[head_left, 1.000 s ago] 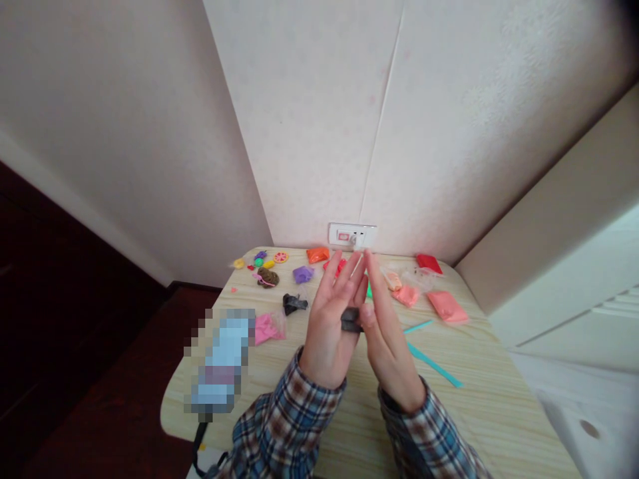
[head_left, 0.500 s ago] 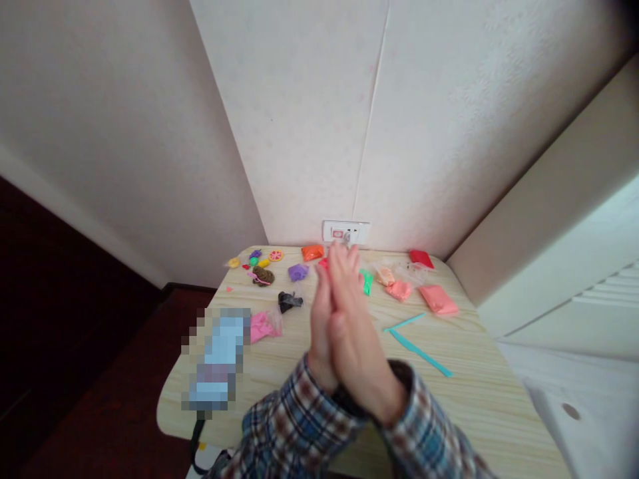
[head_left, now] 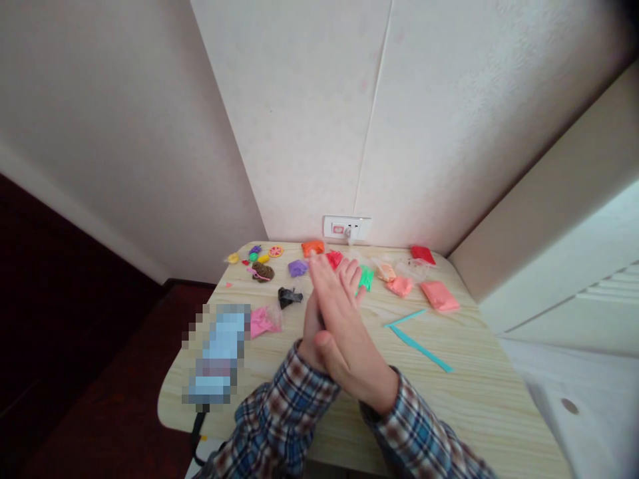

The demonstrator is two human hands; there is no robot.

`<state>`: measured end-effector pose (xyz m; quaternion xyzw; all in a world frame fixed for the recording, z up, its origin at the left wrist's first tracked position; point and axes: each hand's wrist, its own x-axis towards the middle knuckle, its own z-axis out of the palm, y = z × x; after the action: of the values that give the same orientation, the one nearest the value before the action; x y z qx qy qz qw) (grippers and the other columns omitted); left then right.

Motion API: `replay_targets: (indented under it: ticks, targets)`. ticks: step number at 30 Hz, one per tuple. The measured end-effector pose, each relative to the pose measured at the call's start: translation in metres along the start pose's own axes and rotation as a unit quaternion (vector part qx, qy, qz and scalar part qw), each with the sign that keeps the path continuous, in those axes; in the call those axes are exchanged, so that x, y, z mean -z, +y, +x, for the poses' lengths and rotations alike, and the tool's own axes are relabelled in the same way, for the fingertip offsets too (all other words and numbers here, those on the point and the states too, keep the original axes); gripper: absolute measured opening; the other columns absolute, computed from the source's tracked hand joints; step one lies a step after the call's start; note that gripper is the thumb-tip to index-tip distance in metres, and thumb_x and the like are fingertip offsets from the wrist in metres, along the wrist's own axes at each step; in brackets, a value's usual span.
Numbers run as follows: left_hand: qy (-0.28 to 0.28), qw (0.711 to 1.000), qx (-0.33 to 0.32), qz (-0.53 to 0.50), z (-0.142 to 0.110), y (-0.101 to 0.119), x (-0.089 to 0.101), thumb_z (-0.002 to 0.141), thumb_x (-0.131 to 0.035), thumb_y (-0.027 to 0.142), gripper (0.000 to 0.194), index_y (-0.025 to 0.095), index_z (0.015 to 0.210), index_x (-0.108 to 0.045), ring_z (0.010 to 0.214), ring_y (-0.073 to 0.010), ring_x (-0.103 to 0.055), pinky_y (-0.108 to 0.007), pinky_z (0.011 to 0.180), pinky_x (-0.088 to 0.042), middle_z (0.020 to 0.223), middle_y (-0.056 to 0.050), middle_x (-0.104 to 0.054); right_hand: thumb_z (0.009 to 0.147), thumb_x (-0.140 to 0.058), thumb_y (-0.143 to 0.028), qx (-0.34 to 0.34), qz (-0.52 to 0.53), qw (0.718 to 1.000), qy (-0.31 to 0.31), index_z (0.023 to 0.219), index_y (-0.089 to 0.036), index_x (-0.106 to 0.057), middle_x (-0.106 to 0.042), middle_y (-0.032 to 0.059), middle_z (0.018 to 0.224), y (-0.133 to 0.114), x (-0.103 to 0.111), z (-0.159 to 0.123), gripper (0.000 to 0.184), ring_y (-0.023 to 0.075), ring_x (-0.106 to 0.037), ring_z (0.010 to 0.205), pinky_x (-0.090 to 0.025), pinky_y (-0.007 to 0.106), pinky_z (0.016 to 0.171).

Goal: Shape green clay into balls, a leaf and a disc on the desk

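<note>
At the far left of the pale wooden surface (head_left: 279, 426) sits a blurred-out blue and white object (head_left: 217, 352) near the front edge. Behind it, up by the wall corner, lies a scatter of tiny coloured pieces (head_left: 254, 256) with a brown lump (head_left: 263, 272) beside them. A pink packet (head_left: 263, 322) rests just right of the blurred object, a small black packet (head_left: 288, 297) lies behind that, and a purple one (head_left: 297, 267) and an orange one (head_left: 312, 248) lie further back toward the wall socket (head_left: 347, 227).

In the middle, the person's two hands are pressed together palm to palm above the surface, both in plaid sleeves. The left hand (head_left: 310, 326) is mostly hidden behind the right hand (head_left: 344, 332), which lies flat over it with its fingers (head_left: 327, 283) stretched straight and close together, pointing away toward the wall. Whatever sits between the palms is covered, so I cannot tell whether they hold anything.

Just past the fingertips lie a red packet (head_left: 334, 258) and a green one (head_left: 367, 277). Further right are a peach packet (head_left: 385, 271), two salmon-pink packets (head_left: 439, 295) and a dark red one (head_left: 422, 253) at the back. Two thin teal sticks (head_left: 419, 349) lie crossed near the right hand, apart from it.
</note>
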<state>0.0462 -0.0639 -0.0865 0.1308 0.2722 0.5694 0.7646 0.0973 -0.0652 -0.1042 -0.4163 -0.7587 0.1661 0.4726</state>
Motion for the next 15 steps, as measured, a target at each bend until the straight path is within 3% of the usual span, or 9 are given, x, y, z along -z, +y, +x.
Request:
replay_targets:
  ticks: [3,8,12,15]
  targets:
    - [-0.008,1.000,0.000,-0.011,0.007,0.005,0.004,0.094,-0.033,0.034,0.048,0.035,0.141,-0.034,0.141,-0.0178,-0.025,-0.030,0.111,-0.032,0.144,0.005,-0.044,0.093,-0.032,-0.051,0.023,-0.003,0.999,-0.042,0.145,-0.025,-0.028,-0.030,0.0039,0.152,0.014,0.002,-0.002,0.058,0.0226,-0.021,0.142,-0.012,0.049,0.117]
    - [-0.081,0.984,0.160,0.007,0.015,0.020,0.007,0.095,-0.032,0.028,0.040,0.020,0.126,-0.055,0.127,-0.0200,-0.048,-0.034,0.108,-0.037,0.127,-0.007,-0.059,0.096,-0.034,-0.032,-0.021,0.010,0.999,0.026,0.124,-0.027,-0.055,-0.050,0.0033,0.139,0.037,0.014,0.000,0.035,0.0200,-0.037,0.134,-0.017,0.052,0.114]
    - [-0.090,0.966,0.239,0.040,0.014,0.024,0.017,0.095,-0.035,0.028,0.037,0.009,0.114,-0.061,0.121,-0.0198,-0.053,-0.032,0.108,-0.036,0.119,-0.014,-0.063,0.097,-0.034,-0.033,-0.047,0.073,0.992,0.088,0.119,-0.025,-0.058,-0.061,0.0047,0.126,0.051,0.023,-0.004,0.034,0.0194,-0.050,0.123,-0.033,0.046,0.108]
    - [-0.063,0.968,0.240,0.022,0.012,0.022,0.020,0.094,-0.039,0.029,0.035,0.007,0.107,-0.063,0.118,-0.0213,-0.055,-0.032,0.106,-0.038,0.114,-0.017,-0.064,0.096,-0.034,-0.035,-0.036,0.065,0.993,0.088,0.126,-0.025,-0.054,-0.060,0.0049,0.128,0.056,0.026,-0.007,0.037,0.0200,-0.050,0.124,-0.036,0.044,0.106]
